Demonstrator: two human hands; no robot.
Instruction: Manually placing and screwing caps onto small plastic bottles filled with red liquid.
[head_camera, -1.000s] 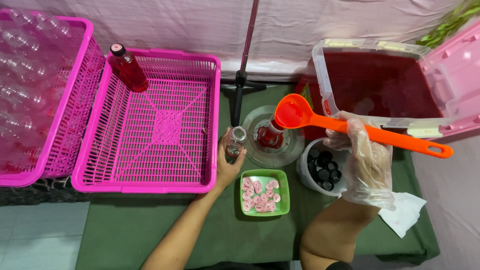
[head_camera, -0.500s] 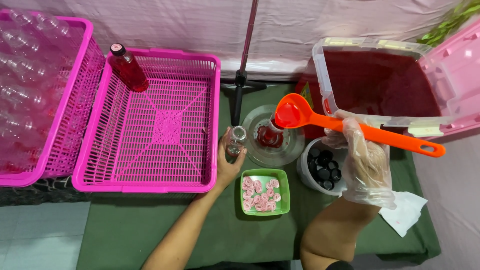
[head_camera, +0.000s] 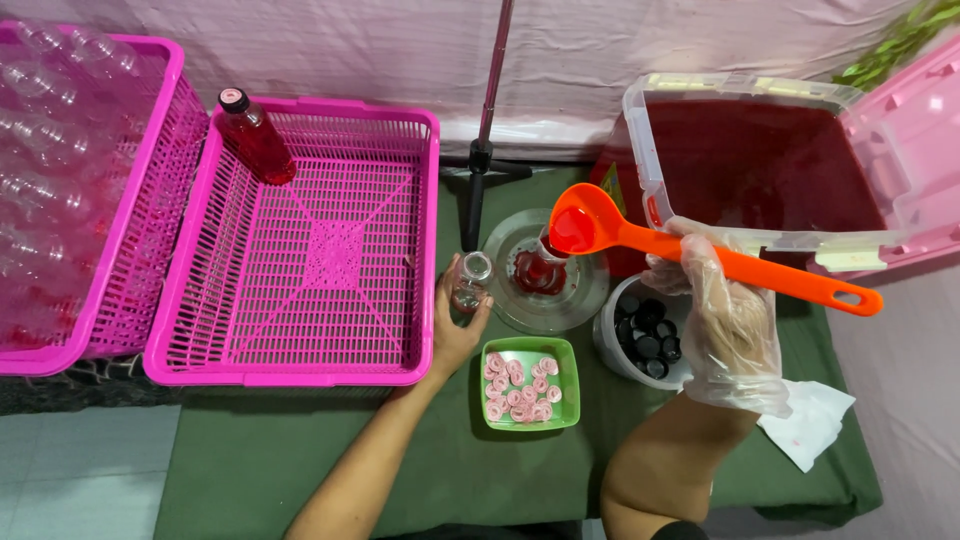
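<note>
My right hand (head_camera: 728, 320), in a thin clear glove, grips an orange ladle (head_camera: 640, 240) whose bowl holds red liquid and tilts over a clear funnel (head_camera: 545, 270). Under the funnel stands a bottle partly filled with red liquid. My left hand (head_camera: 455, 335) holds a small empty clear bottle (head_camera: 471, 281) upright on the green table, just left of the funnel. A clear tub of red liquid (head_camera: 760, 170) sits behind my right hand.
A pink basket (head_camera: 310, 250) holds one filled red bottle (head_camera: 255, 137) at its far left corner. Another pink basket (head_camera: 70, 190) at left is full of empty bottles. Also here are a green tray of pink seals (head_camera: 525, 385), a tub of black caps (head_camera: 640, 335), a tripod (head_camera: 480, 160), and a tissue (head_camera: 810, 420).
The ladle has moved slightly left and lower over the funnel. My left hand and its bottle have stayed in place.
</note>
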